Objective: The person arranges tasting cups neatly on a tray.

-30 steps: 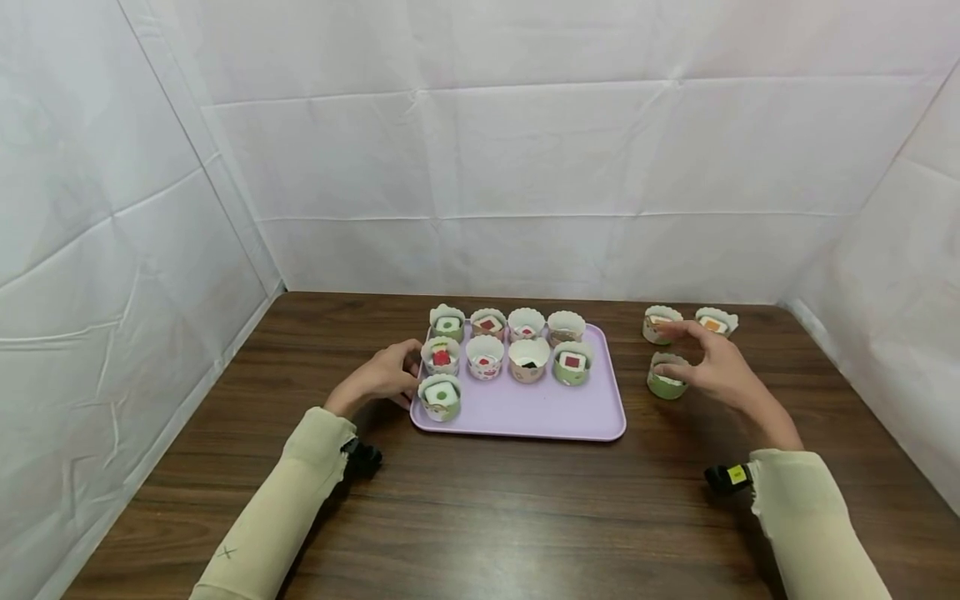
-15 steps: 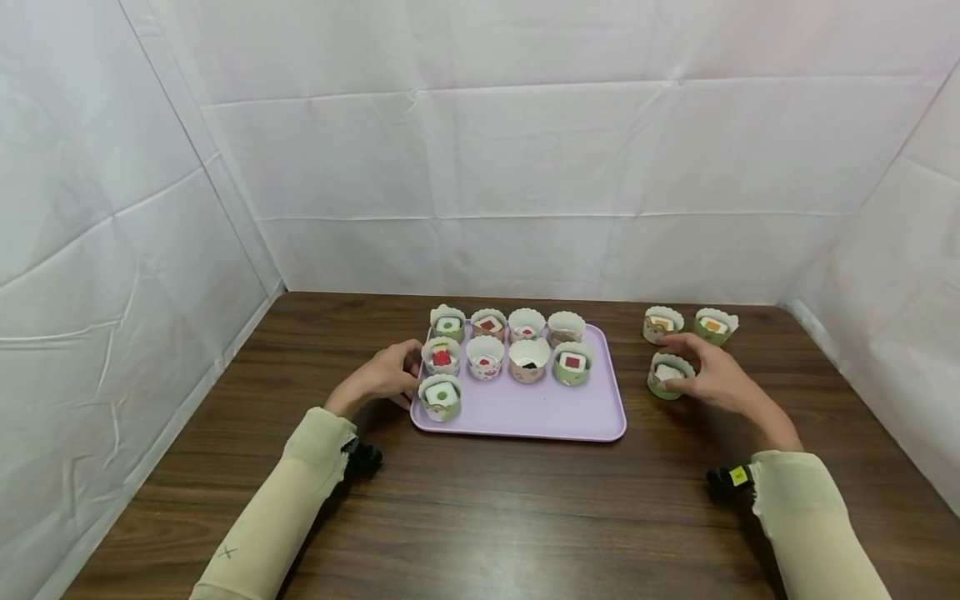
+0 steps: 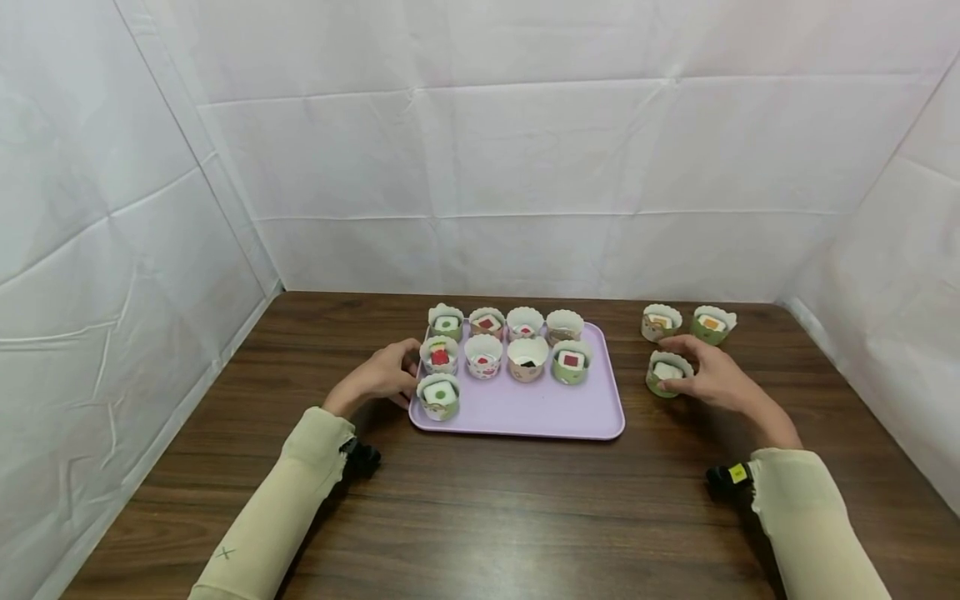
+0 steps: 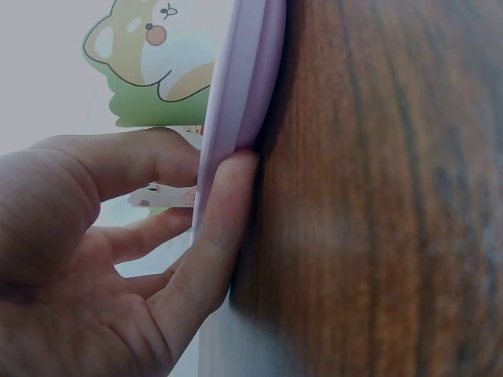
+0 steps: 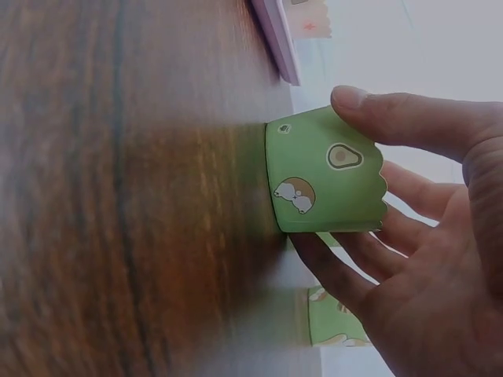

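My left hand is at the left edge of a lilac tray. In the left wrist view its fingers pinch the tray's rim. Right of the tray, my right hand holds a green paper baking cup between thumb and fingers. The right wrist view shows this cup with an avocado print, its base at the tabletop; a white piece lies inside it. On the tray stand several paper cups in rows, among them a green one with a white-and-red piece.
Behind my right hand stand two more filled cups, a patterned one and a green one. All of this is on a dark wooden table. White cloth walls enclose its back and sides.
My right hand has lowered, and its thumb and fingers have closed from spread above the green cup to gripping its sides. My left hand and the tray look unmoved.
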Demonstrator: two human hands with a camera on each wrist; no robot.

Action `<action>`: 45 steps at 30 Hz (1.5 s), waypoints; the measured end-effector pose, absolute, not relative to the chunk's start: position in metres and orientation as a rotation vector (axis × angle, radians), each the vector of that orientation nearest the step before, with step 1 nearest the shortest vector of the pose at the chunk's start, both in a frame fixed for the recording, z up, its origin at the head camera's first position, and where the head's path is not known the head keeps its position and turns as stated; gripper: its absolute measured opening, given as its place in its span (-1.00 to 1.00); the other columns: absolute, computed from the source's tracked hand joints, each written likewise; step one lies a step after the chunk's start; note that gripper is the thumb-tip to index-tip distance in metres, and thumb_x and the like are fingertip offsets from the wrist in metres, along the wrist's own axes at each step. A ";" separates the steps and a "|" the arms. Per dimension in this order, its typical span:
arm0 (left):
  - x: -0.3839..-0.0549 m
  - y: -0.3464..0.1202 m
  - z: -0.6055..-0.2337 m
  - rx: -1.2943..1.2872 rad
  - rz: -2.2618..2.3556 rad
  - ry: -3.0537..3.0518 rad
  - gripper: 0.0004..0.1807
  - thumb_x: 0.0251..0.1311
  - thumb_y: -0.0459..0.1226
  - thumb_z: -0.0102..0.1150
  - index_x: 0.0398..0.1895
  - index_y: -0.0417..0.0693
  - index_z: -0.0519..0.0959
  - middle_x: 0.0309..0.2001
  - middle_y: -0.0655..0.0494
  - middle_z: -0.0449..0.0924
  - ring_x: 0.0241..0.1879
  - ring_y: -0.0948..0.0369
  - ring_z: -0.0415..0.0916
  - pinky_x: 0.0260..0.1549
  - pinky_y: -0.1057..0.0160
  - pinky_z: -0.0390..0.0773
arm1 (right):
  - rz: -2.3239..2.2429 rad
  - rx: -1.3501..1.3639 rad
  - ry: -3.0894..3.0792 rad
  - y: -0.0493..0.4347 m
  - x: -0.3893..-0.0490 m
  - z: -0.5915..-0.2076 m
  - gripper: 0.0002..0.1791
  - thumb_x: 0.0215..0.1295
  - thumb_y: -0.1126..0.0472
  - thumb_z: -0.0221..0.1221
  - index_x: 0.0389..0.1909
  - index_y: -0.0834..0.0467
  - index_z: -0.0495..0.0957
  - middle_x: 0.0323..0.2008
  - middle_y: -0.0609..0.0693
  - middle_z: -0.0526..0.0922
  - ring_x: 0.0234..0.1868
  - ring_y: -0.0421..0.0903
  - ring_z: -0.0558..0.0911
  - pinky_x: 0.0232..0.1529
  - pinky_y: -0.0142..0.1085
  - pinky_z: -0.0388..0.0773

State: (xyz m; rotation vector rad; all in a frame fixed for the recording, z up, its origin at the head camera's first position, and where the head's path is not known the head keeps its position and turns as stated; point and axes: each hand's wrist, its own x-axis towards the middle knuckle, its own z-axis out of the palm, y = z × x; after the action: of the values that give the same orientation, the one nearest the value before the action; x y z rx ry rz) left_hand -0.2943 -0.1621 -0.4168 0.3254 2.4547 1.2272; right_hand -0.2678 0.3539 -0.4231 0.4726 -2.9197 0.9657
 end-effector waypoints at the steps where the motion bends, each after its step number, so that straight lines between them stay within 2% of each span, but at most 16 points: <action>1: -0.294 -0.162 -0.417 0.326 1.225 2.455 -0.47 0.30 -0.46 0.18 0.32 -0.23 0.34 -0.16 -0.16 0.48 -0.39 0.10 0.59 -0.40 0.10 0.81 | 0.961 0.475 -2.919 0.354 -0.268 -0.423 -0.24 0.24 0.16 0.43 0.37 0.39 0.37 0.30 0.40 0.49 0.32 0.36 0.47 0.27 0.24 0.44; 11: -0.293 -0.162 -0.417 0.326 1.230 2.454 -0.48 0.29 -0.47 0.16 0.31 -0.24 0.34 -0.17 -0.15 0.47 -0.40 0.10 0.59 -0.41 0.11 0.81 | 0.944 0.467 -2.931 0.355 -0.268 -0.426 -0.27 0.23 0.13 0.44 0.34 0.35 0.41 0.28 0.37 0.52 0.30 0.31 0.49 0.22 0.14 0.46; 17: -0.293 -0.162 -0.417 0.327 1.223 2.460 -0.49 0.29 -0.47 0.17 0.31 -0.24 0.35 -0.18 -0.15 0.47 -0.40 0.10 0.59 -0.41 0.11 0.81 | 0.894 0.446 -2.940 0.356 -0.270 -0.430 -0.29 0.19 0.14 0.46 0.32 0.31 0.45 0.19 0.36 0.59 0.16 0.25 0.57 0.12 0.04 0.51; 22: -0.295 -0.162 -0.418 0.326 1.222 2.456 -0.48 0.30 -0.47 0.18 0.31 -0.24 0.34 -0.17 -0.15 0.47 -0.40 0.11 0.59 -0.41 0.11 0.81 | 0.889 0.445 -2.940 0.356 -0.270 -0.432 -0.29 0.16 0.16 0.46 0.30 0.31 0.45 0.16 0.36 0.60 0.12 0.24 0.57 0.09 0.05 0.53; 36: -0.296 -0.163 -0.418 0.314 1.222 2.443 -0.47 0.30 -0.48 0.18 0.33 -0.23 0.34 -0.16 -0.15 0.46 -0.40 0.11 0.59 -0.41 0.12 0.81 | 0.902 0.458 -2.946 0.359 -0.271 -0.434 -0.21 0.11 0.14 0.52 0.32 0.29 0.43 0.18 0.35 0.59 0.17 0.26 0.55 0.13 0.07 0.51; 45: -0.296 -0.163 -0.418 0.315 1.222 2.444 -0.47 0.30 -0.47 0.17 0.33 -0.23 0.33 -0.16 -0.15 0.47 -0.39 0.11 0.59 -0.40 0.12 0.81 | 0.842 0.460 -2.965 0.359 -0.270 -0.431 -0.27 0.16 0.13 0.49 0.31 0.28 0.44 0.11 0.34 0.63 0.08 0.24 0.60 0.04 0.02 0.55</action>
State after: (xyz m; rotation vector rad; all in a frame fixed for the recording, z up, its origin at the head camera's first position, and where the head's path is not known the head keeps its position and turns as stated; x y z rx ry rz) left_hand -0.2960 -0.1625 -0.4180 0.3150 2.4443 1.2221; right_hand -0.2701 0.3586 -0.4311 0.4600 -2.9654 0.8416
